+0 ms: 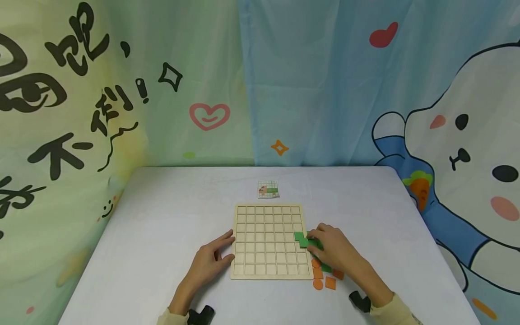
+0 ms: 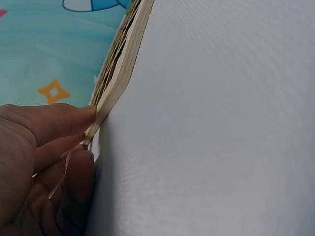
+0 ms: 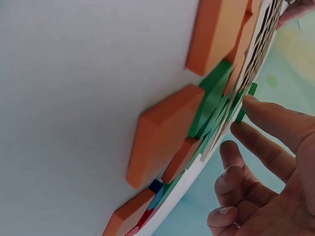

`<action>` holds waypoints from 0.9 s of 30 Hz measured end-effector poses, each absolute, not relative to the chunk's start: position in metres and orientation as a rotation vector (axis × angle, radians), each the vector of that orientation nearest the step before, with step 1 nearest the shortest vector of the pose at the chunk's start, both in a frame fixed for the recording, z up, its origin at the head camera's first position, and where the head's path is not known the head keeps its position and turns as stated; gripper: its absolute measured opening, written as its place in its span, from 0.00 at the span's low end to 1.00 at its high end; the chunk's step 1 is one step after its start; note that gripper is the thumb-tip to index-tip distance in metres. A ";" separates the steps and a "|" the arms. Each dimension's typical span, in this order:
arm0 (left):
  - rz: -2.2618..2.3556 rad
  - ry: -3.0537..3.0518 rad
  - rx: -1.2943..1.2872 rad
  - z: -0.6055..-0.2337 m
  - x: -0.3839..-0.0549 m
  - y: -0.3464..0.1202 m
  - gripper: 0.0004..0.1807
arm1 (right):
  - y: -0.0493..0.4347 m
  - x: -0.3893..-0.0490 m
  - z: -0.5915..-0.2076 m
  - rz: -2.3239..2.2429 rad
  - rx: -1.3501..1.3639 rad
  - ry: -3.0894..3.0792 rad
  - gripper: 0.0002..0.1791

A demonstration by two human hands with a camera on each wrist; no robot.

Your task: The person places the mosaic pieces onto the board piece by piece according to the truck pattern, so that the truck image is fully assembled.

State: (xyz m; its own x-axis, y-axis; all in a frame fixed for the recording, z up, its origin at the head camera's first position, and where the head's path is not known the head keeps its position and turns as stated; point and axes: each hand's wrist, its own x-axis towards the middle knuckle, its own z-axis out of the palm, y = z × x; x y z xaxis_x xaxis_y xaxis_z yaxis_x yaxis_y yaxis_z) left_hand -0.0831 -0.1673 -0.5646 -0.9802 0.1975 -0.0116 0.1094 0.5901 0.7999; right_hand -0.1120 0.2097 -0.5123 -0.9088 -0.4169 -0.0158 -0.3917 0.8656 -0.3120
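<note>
A pale wooden grid board (image 1: 267,242) lies on the white table. At its left side my left hand (image 1: 213,255) touches the edge with thumb and fingertips spread along it; the left wrist view shows fingertips against the wooden edge (image 2: 118,88). Over the board's right edge, my right hand (image 1: 333,246) pinches a small green tile (image 3: 239,116) between thumb and index finger, its other fingers loosely bent. Green squares (image 1: 299,236) show on the board's right columns, just left of that hand. More green pieces beneath the hand are partly hidden.
Orange pieces, square (image 1: 331,283) and round (image 1: 318,284), lie beside the board's lower right corner. Red and blue pieces (image 3: 156,186) appear farther along in the right wrist view. A small picture card (image 1: 268,189) lies behind the board. A printed curtain (image 1: 300,90) hangs behind the table.
</note>
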 end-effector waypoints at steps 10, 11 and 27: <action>1.349 2.718 0.263 -0.565 -0.084 -0.168 0.28 | 0.206 -0.108 -0.514 -0.440 -0.689 2.941 0.13; 1.348 2.718 0.262 -0.565 -0.084 -0.168 0.28 | 0.205 -0.108 -0.514 -0.439 -0.692 2.942 0.13; 1.331 2.722 0.246 -0.564 -0.083 -0.166 0.28 | 0.204 -0.105 -0.512 -0.453 -0.676 2.911 0.14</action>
